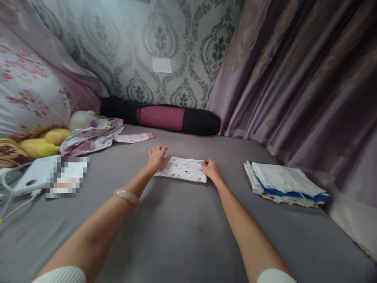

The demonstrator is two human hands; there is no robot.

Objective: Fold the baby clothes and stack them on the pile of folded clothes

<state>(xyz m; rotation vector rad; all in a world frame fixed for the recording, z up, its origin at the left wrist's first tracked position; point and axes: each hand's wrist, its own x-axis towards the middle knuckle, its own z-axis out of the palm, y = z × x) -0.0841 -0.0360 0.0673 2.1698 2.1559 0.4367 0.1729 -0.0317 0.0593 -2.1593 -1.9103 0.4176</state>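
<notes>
Left hand (158,157): fingers apart, laid over the left end of a folded cloth (185,170). Right hand (212,169): thumb and fingers appear pinched on the right edge, near the far corner. Cloth lies flat on the grey bedsheet (173,224), between the hands. Risk (judged): an uneven pull from the right hand could skew the layers or open the fold; a sideways push from the left could ruck the fabric. Appearance: white, small scattered dark and tan prints, roughly rectangular, near edge slightly wavy. Further out: folded stack (288,180) to the right, crumpled clothes (94,136) to the left, bolster (160,117) beyond.
</notes>
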